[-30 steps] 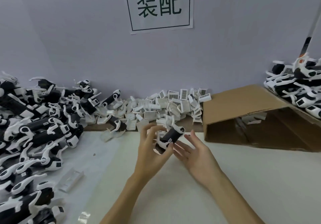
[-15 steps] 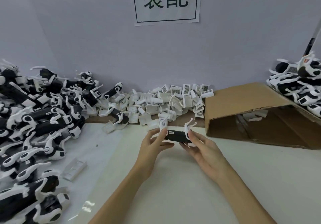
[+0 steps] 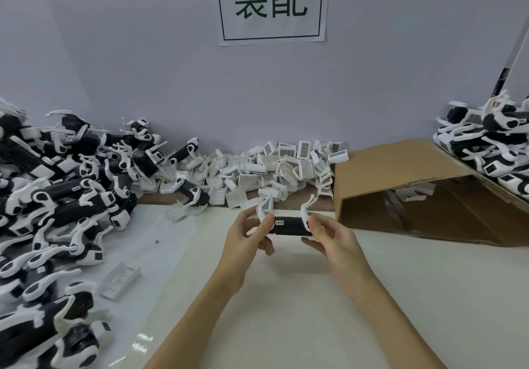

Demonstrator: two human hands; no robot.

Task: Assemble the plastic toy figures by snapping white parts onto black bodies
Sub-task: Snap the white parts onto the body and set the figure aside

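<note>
So the black body [image 3: 287, 226] was held up just above the surface [image 3: 315, 297], lying sideways between the two hands, about the middle of the view. The left hand [image 3: 246, 234] pinched its left end, thumb and fingers curled around a white part [image 3: 264, 211] sticking up there. The right hand [image 3: 329, 232] gripped the right end the same way, with another white part [image 3: 305, 211] curving up just past its fingertips. There was a little white label on the front of the body.

Lots of clutter around. A huge pile of black-and-white figures [image 3: 57, 197] took up the whole left side, spilling toward the near edge. Behind the hands, against the wall, sat a heap of loose white pieces [image 3: 274, 168], some with barcode stickers. Right of that, a cardboard box [image 3: 400, 174] lay tipped on its side, opening facing the hands, a few white bits inside. Another stack of figures [image 3: 492, 151] sat on top of it at the far right. One clear plastic piece [image 3: 120, 280] lay alone near the left pile. A paper sign [image 3: 272, 5] with two characters hung on the wall. Nothing sat directly between the hands and the piles.
</note>
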